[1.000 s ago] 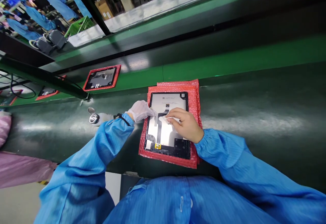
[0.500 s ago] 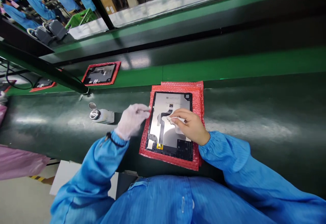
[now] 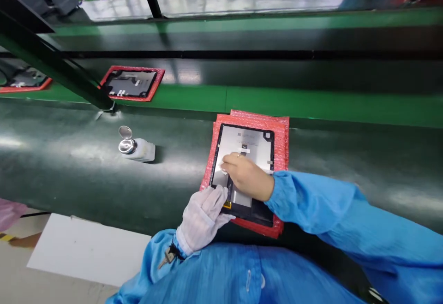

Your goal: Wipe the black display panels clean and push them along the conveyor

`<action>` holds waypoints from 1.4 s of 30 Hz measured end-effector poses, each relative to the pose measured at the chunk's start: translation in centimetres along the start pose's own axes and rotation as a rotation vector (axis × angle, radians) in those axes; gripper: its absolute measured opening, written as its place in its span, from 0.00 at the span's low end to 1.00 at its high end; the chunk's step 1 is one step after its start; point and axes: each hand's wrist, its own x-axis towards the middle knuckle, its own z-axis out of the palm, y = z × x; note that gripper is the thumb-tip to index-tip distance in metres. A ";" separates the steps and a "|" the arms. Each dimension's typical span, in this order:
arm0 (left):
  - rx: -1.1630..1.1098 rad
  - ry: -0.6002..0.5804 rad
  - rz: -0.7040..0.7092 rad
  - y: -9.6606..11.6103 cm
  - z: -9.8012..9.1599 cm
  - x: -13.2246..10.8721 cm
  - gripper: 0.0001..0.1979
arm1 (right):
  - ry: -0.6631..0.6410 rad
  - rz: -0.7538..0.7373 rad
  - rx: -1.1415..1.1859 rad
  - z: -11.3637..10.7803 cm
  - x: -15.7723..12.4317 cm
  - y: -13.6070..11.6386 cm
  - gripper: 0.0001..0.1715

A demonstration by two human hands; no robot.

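A tablet display panel (image 3: 249, 145) lies back side up on a stack of red bubble-wrap sheets (image 3: 281, 131) on the dark green bench. My bare right hand (image 3: 246, 176) rests on the panel's left half, fingers pinched on a small white wipe (image 3: 223, 170) pressed against the silver surface. My left hand (image 3: 202, 217), in a white glove, lies with fingers stretched flat on the panel's near left corner, beside a small yellow tab (image 3: 227, 205). Both sleeves are blue.
A small white bottle with an open metal cap (image 3: 135, 147) stands to the left on the bench. Another panel on red wrap (image 3: 130, 83) lies on the green conveyor behind, a further one (image 3: 22, 79) at far left. A black post (image 3: 65, 75) slants down at left.
My left hand has drawn back from the panel's left edge to its near left corner. My right hand with the wipe has slid left across the panel. The view has shifted.
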 end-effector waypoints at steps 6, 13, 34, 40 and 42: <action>-0.012 -0.005 0.016 -0.1 0.2 -0.2 0.24 | 0.045 0.150 -0.010 -0.5 0.9 1.6 0.17; 0.016 0.038 0.014 0.1 0.6 -0.4 0.20 | -0.007 0.145 -0.028 -0.8 2.8 3.4 0.15; -0.003 0.102 0.001 -0.4 1.2 -0.8 0.31 | 0.053 0.089 0.039 -1.7 -6.1 -1.4 0.19; 0.070 0.118 0.022 -0.8 1.2 -1.1 0.27 | 0.019 0.094 0.045 -1.5 -5.7 0.5 0.15; 0.096 0.105 0.054 -1.1 0.9 -0.9 0.24 | 0.087 0.232 0.001 -2.3 -5.2 2.7 0.15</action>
